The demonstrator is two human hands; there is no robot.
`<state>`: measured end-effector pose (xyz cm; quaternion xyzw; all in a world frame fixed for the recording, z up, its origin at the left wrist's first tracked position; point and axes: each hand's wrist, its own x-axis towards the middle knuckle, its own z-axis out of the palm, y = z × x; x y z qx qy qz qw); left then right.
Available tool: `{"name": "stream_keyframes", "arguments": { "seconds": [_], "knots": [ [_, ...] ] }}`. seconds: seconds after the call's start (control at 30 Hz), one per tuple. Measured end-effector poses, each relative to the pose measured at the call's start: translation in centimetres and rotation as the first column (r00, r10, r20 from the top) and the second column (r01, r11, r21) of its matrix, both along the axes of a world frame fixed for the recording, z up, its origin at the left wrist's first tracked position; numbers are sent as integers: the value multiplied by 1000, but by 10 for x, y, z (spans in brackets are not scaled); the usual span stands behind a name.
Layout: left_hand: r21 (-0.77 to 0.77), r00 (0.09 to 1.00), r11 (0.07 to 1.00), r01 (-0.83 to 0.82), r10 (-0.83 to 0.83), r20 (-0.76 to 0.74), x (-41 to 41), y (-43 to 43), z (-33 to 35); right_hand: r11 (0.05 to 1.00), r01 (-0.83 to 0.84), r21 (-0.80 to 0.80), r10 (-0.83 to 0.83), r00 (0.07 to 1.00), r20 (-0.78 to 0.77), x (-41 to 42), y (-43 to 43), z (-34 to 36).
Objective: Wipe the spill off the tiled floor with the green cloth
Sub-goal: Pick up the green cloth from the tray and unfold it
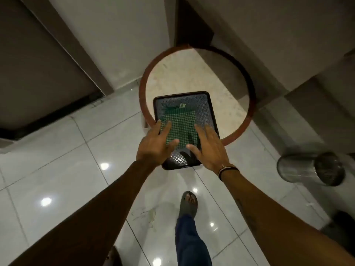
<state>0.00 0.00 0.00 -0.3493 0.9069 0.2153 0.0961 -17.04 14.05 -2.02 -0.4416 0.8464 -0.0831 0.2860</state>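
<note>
A green checked cloth (181,125) lies folded flat on a dark tray (207,110), which rests on a round table (192,73) with a reddish-brown rim. My left hand (153,144) lies on the cloth's left edge, fingers spread and thumb across its near corner. Fingers spread as well, my right hand (207,146) presses on the cloth's right side and the tray. Neither hand has closed around the cloth. On the glossy white tiled floor (57,169) near my feet is a faint smeared spill (148,214) with thin greenish streaks.
A metal mesh bin (311,170) lies tipped on the floor to the right. My sandalled foot (189,203) and blue trouser leg stand beside the spill. Walls and a dark door frame rise behind the table; a dark object sits at the right edge.
</note>
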Motion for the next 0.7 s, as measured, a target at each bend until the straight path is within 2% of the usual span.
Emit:
{"name": "stream_keyframes", "arguments": {
  "seconds": [0.07, 0.1, 0.13, 0.23, 0.33, 0.4, 0.53, 0.63, 0.7],
  "knots": [
    [34, 999, 999, 27, -26, -31, -23, -1, -35, 999, -37, -14, 37, 999, 2, -17, -14, -38],
    [-47, 996, 998, 39, -43, -74, -29, -4, -62, 998, -68, -11, 68, 998, -12, -23, -22, -56],
    [17, 1000, 1000, 18, -18, -4, -33, -5, -79, 996, -94, -11, 94, 995, -25, -25, -28, -69],
    [-56, 988, 988, -144, 147, 52, -45, -4, -113, 997, -82, -6, 82, 996, -38, -24, -41, -104],
    [-66, 966, 964, -259, 260, 0, -48, 7, -123, 998, -21, -54, 16, 996, -93, -18, -49, -112],
    [-27, 938, 939, -342, 340, -65, -52, 14, -123, 990, 67, -124, -75, 995, -61, -12, -49, -112],
    [250, 827, 819, -517, 553, -100, -64, 7, -117, 946, 244, -215, -210, 963, 168, -10, -56, -105],
    [387, 716, 708, -590, 681, -154, -54, 7, -99, 942, 302, -147, -266, 938, 222, -10, -55, -76],
    [485, 674, 678, -552, 706, -218, -36, 12, -78, 943, 297, -150, -264, 942, 206, 3, -46, -49]
  ]
}}
